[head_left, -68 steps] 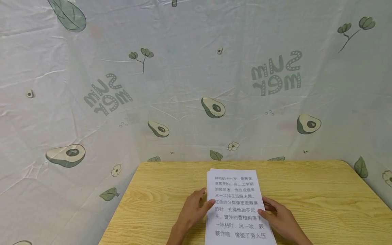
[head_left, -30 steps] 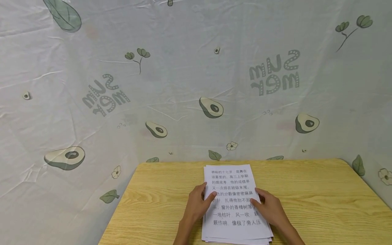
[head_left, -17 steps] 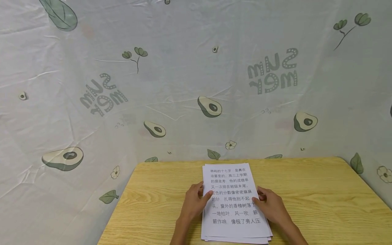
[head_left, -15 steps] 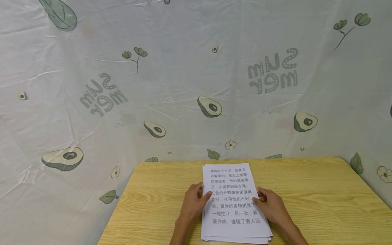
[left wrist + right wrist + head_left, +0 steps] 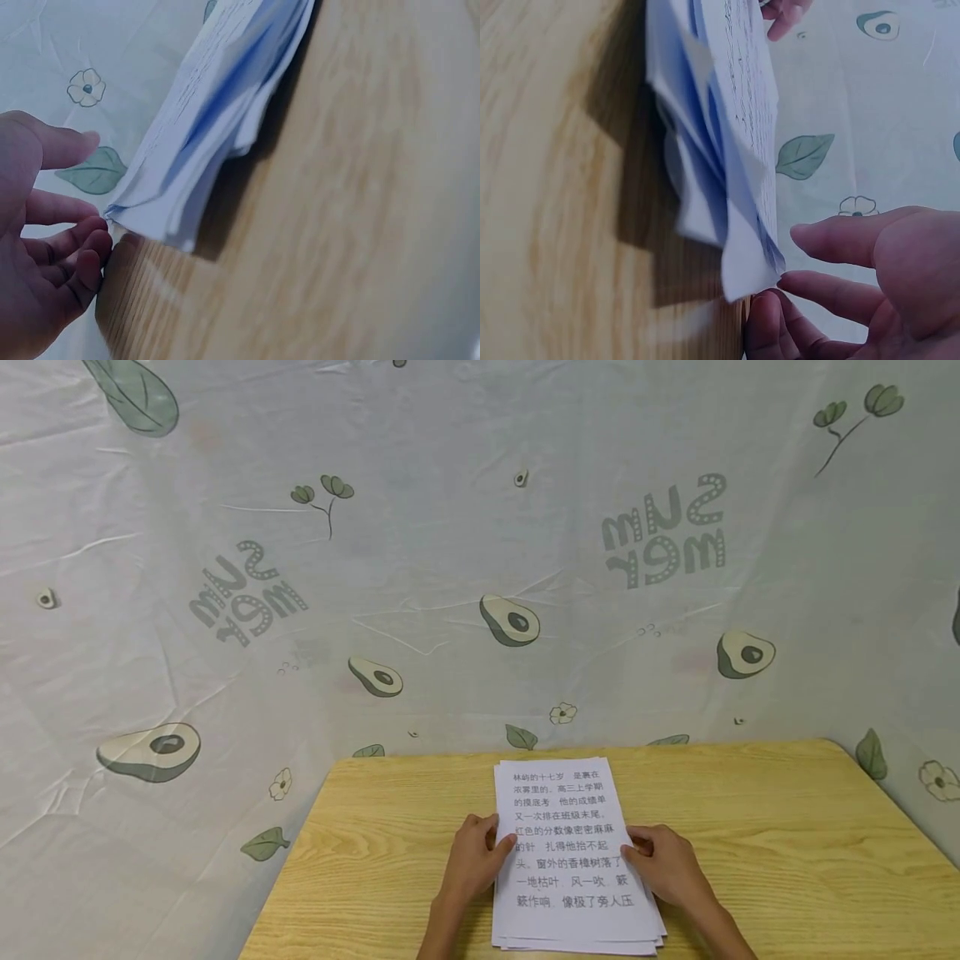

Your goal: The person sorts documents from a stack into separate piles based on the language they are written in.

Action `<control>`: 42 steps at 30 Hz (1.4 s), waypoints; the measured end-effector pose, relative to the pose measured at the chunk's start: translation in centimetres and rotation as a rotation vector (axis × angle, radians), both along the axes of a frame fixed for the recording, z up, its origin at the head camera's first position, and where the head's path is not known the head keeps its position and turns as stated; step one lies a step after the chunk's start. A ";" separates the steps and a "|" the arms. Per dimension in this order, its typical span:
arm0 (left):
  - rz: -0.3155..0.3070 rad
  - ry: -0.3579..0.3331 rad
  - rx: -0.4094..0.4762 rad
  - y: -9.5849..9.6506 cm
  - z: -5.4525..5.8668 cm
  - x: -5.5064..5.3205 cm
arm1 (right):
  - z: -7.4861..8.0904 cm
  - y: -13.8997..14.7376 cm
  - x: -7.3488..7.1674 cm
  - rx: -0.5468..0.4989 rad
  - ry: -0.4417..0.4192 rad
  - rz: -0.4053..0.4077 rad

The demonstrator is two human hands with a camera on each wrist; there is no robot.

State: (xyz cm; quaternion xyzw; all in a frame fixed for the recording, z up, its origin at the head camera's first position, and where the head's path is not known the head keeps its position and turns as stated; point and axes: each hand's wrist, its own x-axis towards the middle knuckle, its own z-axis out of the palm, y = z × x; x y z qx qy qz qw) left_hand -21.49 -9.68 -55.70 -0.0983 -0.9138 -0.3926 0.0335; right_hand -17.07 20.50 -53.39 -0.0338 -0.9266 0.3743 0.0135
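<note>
At the lower middle of the frame, I'm watching the stack of paper [image 5: 566, 860] extending with its long axis running away from me, its near edges fanning out unevenly toward the bottom. A little higher in the frame, the hands are flanking it partway along its length: the left hand [image 5: 469, 862] at its left long edge, the right hand [image 5: 667, 864] at its right, neither plainly nearer. I'm working from that relation: the stack is sitting between them, side edges toward the hands. Both are half curled and loosely holding it there, fingers bending in at the edges; the wrist views are showing gaps between thumbs and fingers, so I can't tell how firmly they're gripping, nor whether the stack is resting fully on the surface [image 5: 757, 835]. Beyond, across the upper frame, a patterned backdrop [image 5: 442, 527] is hanging.
</note>
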 end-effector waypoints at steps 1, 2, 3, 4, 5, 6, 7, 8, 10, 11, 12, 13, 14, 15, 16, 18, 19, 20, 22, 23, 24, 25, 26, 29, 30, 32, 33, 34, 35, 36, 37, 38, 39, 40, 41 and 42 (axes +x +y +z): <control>0.001 0.000 -0.003 0.0 0.0 0.0 | 0.1 0.0 0.0 -0.001 -0.004 0.000; 0.001 0.000 -0.004 0.1 0.0 0.0 | 0.1 -0.1 0.1 0.000 -0.006 0.000; 0.003 0.000 -0.006 0.1 0.0 0.0 | 0.2 -0.1 0.1 -0.001 -0.007 0.000; 0.004 0.001 -0.009 0.1 0.0 0.0 | 0.2 -0.1 0.1 -0.002 -0.009 0.001; 0.006 0.001 -0.010 0.2 -0.1 0.0 | 0.3 -0.2 0.1 -0.005 -0.010 0.001; 0.009 -0.001 -0.010 0.2 -0.1 0.0 | 0.3 -0.2 0.1 -0.006 -0.009 0.000; 0.013 -0.003 -0.009 0.2 0.0 0.1 | 0.4 -0.2 0.2 -0.008 -0.007 0.001; 0.018 -0.007 -0.006 0.3 0.0 0.1 | 0.4 -0.2 0.2 -0.010 -0.004 -0.001; 0.027 -0.010 -0.001 0.3 0.0 0.2 | 0.4 -0.3 0.2 -0.019 0.000 -0.006; 0.031 -0.009 0.003 0.3 0.0 0.2 | 0.4 -0.3 0.3 -0.024 0.004 -0.009; 0.036 -0.010 0.006 0.3 0.0 0.2 | 0.4 -0.3 0.3 -0.030 0.008 -0.010; 0.039 -0.009 0.011 0.3 0.0 0.3 | 0.5 -0.3 0.3 -0.037 0.011 -0.010; 0.041 -0.005 0.015 0.4 0.0 0.3 | 0.6 -0.3 0.4 -0.044 0.013 -0.012; 0.043 -0.001 0.019 0.4 0.1 0.3 | 0.6 -0.4 0.4 -0.052 0.016 -0.013; 0.043 0.006 0.023 0.4 0.1 0.3 | 0.7 -0.4 0.4 -0.061 0.019 -0.013; 0.043 0.013 0.031 0.4 0.1 0.3 | 0.8 -0.4 0.4 -0.079 0.021 -0.014; 0.040 0.017 0.035 0.4 0.2 0.3 | 0.8 -0.4 0.5 -0.090 0.018 -0.016; 0.039 0.018 0.041 0.5 0.2 0.3 | 0.8 -0.4 0.5 -0.102 0.016 -0.018; 0.033 0.019 0.057 0.6 0.2 0.4 | 0.8 -0.4 0.5 -0.124 0.007 -0.021; 0.030 0.021 0.068 0.6 0.2 0.4 | 0.8 -0.4 0.5 -0.133 0.003 -0.023; 0.025 0.027 0.079 0.7 0.2 0.4 | 0.8 -0.4 0.5 -0.142 -0.002 -0.025; 0.022 0.031 0.088 0.7 0.2 0.4 | 0.8 -0.4 0.4 -0.149 -0.003 -0.026; 0.020 0.034 0.099 0.8 0.2 0.4 | 0.8 -0.4 0.4 -0.154 -0.003 -0.025; 0.011 0.053 0.129 1.0 0.2 0.4 | 0.8 -0.4 0.4 -0.166 0.000 -0.023; 0.011 0.054 0.139 1.0 0.2 0.4 | 0.8 -0.4 0.3 -0.171 0.001 -0.022; 0.011 0.054 0.157 1.1 0.2 0.4 | 0.7 -0.4 0.3 -0.182 0.003 -0.020; 0.009 0.058 0.167 1.1 0.1 0.4 | 0.7 -0.4 0.3 -0.188 0.003 -0.020; 0.010 0.058 0.172 1.2 0.1 0.4 | 0.6 -0.3 0.3 -0.196 0.003 -0.020; 0.010 0.060 0.181 1.2 0.1 0.4 | 0.6 -0.3 0.3 -0.203 0.000 -0.022; 0.010 0.063 0.189 1.2 0.0 0.4 | 0.5 -0.3 0.2 -0.207 -0.003 -0.024; 0.011 0.066 0.194 1.2 0.0 0.4 | 0.5 -0.2 0.2 -0.213 -0.007 -0.026; 0.013 0.067 0.200 1.2 0.0 0.4 | 0.5 -0.2 0.2 -0.218 -0.011 -0.027; 0.015 0.071 0.201 1.2 -0.1 0.4 | 0.4 -0.1 0.2 -0.223 -0.013 -0.029; 0.020 0.066 0.200 1.2 -0.1 0.4 | 0.4 -0.1 0.2 -0.228 -0.015 -0.030; 0.025 0.066 0.202 1.3 0.0 0.4 | 0.4 -0.1 0.2 -0.233 -0.017 -0.032; 0.031 0.060 0.203 1.3 0.0 0.5 | 0.5 0.0 0.2 -0.238 -0.016 -0.031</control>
